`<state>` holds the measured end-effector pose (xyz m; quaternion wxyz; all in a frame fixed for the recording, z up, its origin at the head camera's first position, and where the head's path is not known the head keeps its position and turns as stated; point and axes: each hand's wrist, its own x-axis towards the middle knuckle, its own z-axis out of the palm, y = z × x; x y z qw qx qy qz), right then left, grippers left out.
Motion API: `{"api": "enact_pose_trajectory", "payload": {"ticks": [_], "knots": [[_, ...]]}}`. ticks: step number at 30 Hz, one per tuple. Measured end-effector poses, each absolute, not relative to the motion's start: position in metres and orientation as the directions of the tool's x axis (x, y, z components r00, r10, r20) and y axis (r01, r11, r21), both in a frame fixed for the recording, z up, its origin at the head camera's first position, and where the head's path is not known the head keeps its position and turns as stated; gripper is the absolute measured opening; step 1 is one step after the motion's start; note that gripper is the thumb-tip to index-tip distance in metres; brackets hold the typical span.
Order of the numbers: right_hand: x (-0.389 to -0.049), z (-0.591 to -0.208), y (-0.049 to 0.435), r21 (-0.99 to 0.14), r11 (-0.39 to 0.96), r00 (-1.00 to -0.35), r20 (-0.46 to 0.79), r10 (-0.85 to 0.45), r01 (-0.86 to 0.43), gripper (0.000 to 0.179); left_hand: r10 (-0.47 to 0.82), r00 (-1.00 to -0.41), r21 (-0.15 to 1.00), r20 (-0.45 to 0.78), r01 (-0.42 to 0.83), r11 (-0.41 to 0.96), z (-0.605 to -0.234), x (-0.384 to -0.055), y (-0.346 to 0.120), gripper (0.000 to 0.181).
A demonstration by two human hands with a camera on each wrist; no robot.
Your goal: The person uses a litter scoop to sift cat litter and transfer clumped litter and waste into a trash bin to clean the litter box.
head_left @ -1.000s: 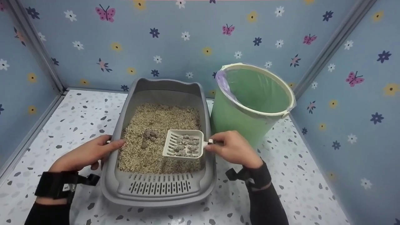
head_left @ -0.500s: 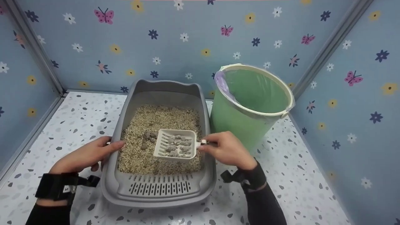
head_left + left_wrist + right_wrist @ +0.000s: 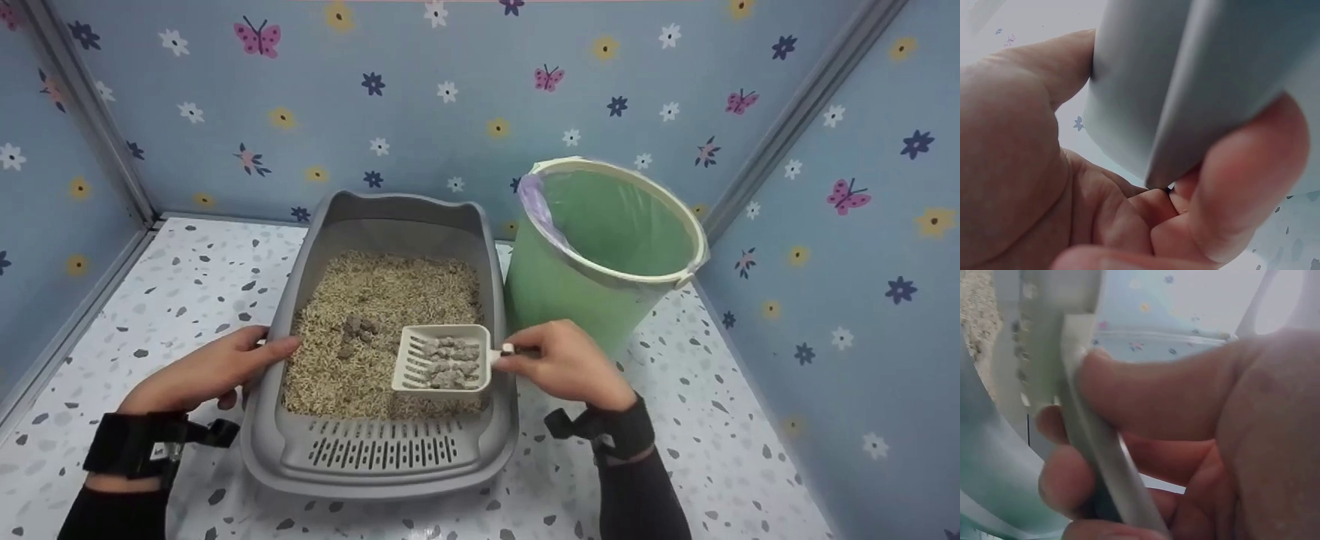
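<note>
My right hand (image 3: 570,365) grips the handle of a cream slotted litter scoop (image 3: 442,392), thumb along the handle in the right wrist view. Several grey-brown clumps (image 3: 454,373) lie in the scoop, which is held roughly level above the front right of the litter. Beneath is a grey litter box (image 3: 379,482) filled with tan pellet litter (image 3: 390,281). A small heap of darker clumps (image 3: 358,328) rests on the litter, left of the scoop. My left hand (image 3: 206,369) holds the box's left rim, thumb over the top and fingers curled underneath, as the left wrist view shows.
A green bin (image 3: 570,300) with a clear liner and a cream rim stands close against the box's right side. Patterned blue walls (image 3: 450,45) enclose the back and both sides. The floor (image 3: 202,285) is white with grey speckles.
The scoop first shifted left over the litter, then came back right and slightly nearer, its clumps jostled into a different arrangement. My left hand stays on the rim.
</note>
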<state>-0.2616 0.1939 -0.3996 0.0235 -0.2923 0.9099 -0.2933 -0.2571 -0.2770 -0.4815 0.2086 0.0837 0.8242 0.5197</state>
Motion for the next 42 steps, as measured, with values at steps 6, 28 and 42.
{"api": "enact_pose_trajectory", "payload": {"ticks": [6, 28, 42], "knots": [[-0.2635, -0.4021, 0.1914, -0.563, 0.637, -0.818, 0.131, -0.56, -0.526, 0.018, 0.35, -0.9, 0.884, -0.259, -0.074, 0.461, -0.4787, -0.2588, -0.2759, 0.055], [-0.2643, -0.4081, 0.1883, -0.573, 0.642, -0.823, 0.104, -0.559, -0.509, 0.022, 0.352, -0.899, 0.885, -0.261, -0.077, 0.46, -0.4789, -0.2559, -0.2766, 0.055], [-0.2659, -0.4069, 0.1905, -0.556, 0.646, -0.82, 0.125, -0.558, -0.524, 0.016, 0.341, -0.902, 0.884, -0.263, -0.084, 0.459, -0.4767, -0.2564, -0.2752, 0.054]]}}
